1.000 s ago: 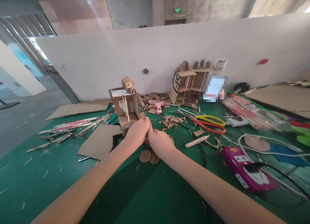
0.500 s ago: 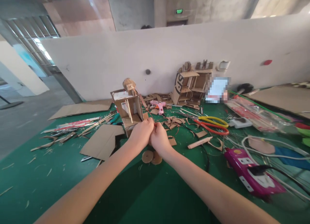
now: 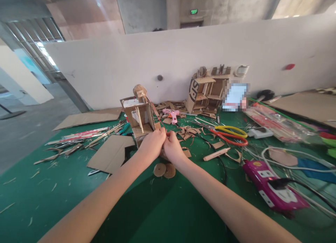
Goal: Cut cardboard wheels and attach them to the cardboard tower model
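Note:
My left hand [image 3: 154,140] and my right hand [image 3: 172,145] meet in the middle, fingers curled inward and closed. Whatever they pinch is mostly hidden behind the knuckles; a bit of brown shows below them. Just beyond my left hand stands an upright cardboard structure [image 3: 145,122] with a thin wooden stick [image 3: 140,119] in its open front and a round cardboard piece [image 3: 140,91] on top. Two cardboard discs [image 3: 159,169] with small centre holes lie overlapping on the green table below my hands.
A pink glue gun [image 3: 172,114] lies behind my hands among cardboard scraps [image 3: 189,131]. To the right are scissors [image 3: 231,136], a wooden stick-like piece [image 3: 216,154] and a magenta power strip [image 3: 273,187] with cables. A cardboard sheet [image 3: 111,153] lies left; a cardboard shelf [image 3: 194,92] stands behind.
My right hand has turned slightly, its thumb side now a little higher and more in view. Both hands stay together in nearly the same place; the objects on the table have not moved.

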`<state>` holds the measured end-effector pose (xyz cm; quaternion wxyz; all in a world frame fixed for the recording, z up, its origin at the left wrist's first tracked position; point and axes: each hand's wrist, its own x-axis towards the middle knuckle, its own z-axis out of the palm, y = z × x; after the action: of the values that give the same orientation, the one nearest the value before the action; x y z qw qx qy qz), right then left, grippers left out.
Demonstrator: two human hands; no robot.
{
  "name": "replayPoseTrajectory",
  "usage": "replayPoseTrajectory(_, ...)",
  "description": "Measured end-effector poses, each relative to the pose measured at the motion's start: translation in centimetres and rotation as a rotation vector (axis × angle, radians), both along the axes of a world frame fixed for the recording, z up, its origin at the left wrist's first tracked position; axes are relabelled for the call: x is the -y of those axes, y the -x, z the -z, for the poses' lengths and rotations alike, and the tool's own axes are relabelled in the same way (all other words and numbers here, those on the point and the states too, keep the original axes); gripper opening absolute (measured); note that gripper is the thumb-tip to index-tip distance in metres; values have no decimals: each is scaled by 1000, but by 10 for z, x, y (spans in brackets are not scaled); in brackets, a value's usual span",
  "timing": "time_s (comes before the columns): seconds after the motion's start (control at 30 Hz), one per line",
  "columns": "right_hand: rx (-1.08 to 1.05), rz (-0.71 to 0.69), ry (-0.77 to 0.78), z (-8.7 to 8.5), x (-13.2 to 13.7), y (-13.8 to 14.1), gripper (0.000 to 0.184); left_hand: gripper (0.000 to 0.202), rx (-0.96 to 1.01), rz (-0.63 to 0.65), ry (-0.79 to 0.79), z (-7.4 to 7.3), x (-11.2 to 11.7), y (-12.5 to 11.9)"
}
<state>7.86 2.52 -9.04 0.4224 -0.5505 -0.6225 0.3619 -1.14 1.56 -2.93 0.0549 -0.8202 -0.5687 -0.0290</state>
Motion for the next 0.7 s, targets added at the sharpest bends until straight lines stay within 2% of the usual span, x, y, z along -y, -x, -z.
replayPoseTrajectory(0.17, 30, -214, 0, -17, 12, -32, 22, 16, 4, 24, 32, -2, -4, 10)
replayPoseTrajectory(0.27, 134, -362, -92, -24, 19, -49, 33, 14, 12, 56, 76, -6, -7, 17)
replayPoseTrajectory(0.33, 116, -343, -136, -24, 20, -54, 45, 14, 33, 80, 132, -11, -8, 22)
replayPoseTrajectory(0.43, 96, -212, -131, -22, 17, -54, 81, 11, 47, 134, 231, -24, -7, 27)
replayPoseTrajectory(0.5, 104, -186, -102, -19, 15, -52, 99, 7, 32, 178, 304, -33, -5, 29)
replayPoseTrajectory(0.53, 83, -220, -84, -18, 14, -51, 97, 9, 28, 190, 337, -37, -4, 30)
replayPoseTrajectory(0.63, -77, -393, -62, -14, 12, -48, 64, 17, 36, 221, 398, -46, -1, 32)
replayPoseTrajectory(0.7, -156, -444, -83, -12, 11, -46, 52, 19, 46, 226, 408, -47, -1, 33)
